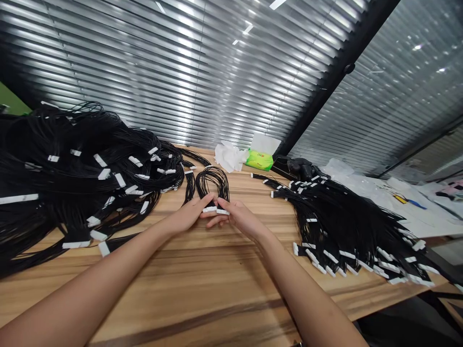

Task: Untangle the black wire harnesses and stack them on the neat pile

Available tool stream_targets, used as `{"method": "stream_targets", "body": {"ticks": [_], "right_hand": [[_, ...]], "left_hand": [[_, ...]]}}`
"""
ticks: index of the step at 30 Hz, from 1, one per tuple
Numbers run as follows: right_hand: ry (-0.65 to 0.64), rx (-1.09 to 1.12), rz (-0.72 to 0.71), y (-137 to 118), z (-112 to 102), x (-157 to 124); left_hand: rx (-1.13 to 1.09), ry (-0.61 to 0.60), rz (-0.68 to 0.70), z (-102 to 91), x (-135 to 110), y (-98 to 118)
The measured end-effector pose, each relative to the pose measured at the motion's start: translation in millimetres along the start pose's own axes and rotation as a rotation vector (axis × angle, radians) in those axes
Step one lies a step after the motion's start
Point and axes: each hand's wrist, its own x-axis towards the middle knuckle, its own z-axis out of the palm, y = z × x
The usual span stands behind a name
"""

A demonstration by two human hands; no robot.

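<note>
In the head view, a looped wire bundle of thin, glossy black wires arches up from the tabletop, a warm, streaky wood. Its ends finish in flat white connectors directly between the hands. The left hand and right hand lie palm-down and nearly meet, with the right hand's fingers on the connectors; how firm the hold is, I cannot tell. Both forearms reach forward. Large tangled wire piles sit beyond the left hand and right hand. Past the hands lies a green tissue packet.
</note>
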Motion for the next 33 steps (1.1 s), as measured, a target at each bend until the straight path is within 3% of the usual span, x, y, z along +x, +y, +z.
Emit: {"method": "stream_targets", "body": {"ticks": [2, 5, 8, 11, 13, 17, 26, 33], "right_hand": [[-0.087, -0.025, 0.042, 0, -1, -1], [-0.192, 0.001, 0.099, 0, -1, -2], [-0.158, 0.099, 0.102, 3, 4, -1], [-0.056, 0.247, 0.114, 10, 12, 3], [0.027, 0.324, 0.103, 15, 19, 6], [0.157, 0.292, 0.022, 24, 31, 7], [0.328, 0.259, -0.074, 25, 30, 7], [0.290, 0.228, -0.055, 23, 25, 8]], "left_hand": [[-0.086, -0.173, -0.082, -0.4, -1, 1], [-0.408, -0.361, -0.184, 2.1, -5, 3], [-0.675, -0.447, -0.236, 5.7, -7, 4], [-0.810, -0.397, -0.264, 5.6, -5, 2], [-0.882, -0.299, -0.239, 3.9, -2, 1], [-0.939, -0.118, -0.203, 2.0, 1, -1], [-0.892, -0.213, -0.132, 5.1, -2, 0], [-0.834, -0.154, -0.144, 6.6, -4, 5]]}}
